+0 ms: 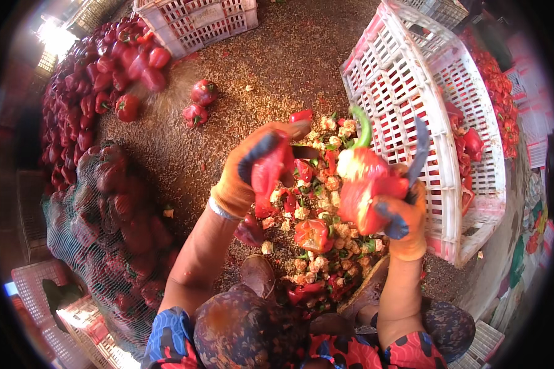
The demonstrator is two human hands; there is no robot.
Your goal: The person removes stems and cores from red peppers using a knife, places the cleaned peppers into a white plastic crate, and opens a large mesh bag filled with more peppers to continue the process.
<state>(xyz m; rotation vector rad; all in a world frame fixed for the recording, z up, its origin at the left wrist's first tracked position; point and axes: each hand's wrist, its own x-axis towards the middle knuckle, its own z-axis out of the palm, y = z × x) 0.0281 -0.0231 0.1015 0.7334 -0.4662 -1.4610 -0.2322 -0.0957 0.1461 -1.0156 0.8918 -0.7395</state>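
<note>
My left hand (pixel 254 161), in an orange glove with a dark coating, grips a piece of red bell pepper (pixel 271 177). My right hand (pixel 404 221), gloved alike, holds a blurred red bell pepper (pixel 369 193) with its green stem and pale core attached at the upper end. A dark curved knife blade (pixel 419 150) sticks up from the same hand; its handle is hidden. Beneath both hands, pale seed cores (pixel 321 263) with green stems lie heaped on the floor. A cut red pepper (pixel 314 235) rests among them.
A white plastic crate (pixel 401 92) holding pepper pieces leans at the right. Whole red peppers form a pile (pixel 87 83) at the upper left, near another crate (pixel 198 23). A mesh sack of peppers (pixel 115 230) stands left. Seeds cover the floor (pixel 240 69).
</note>
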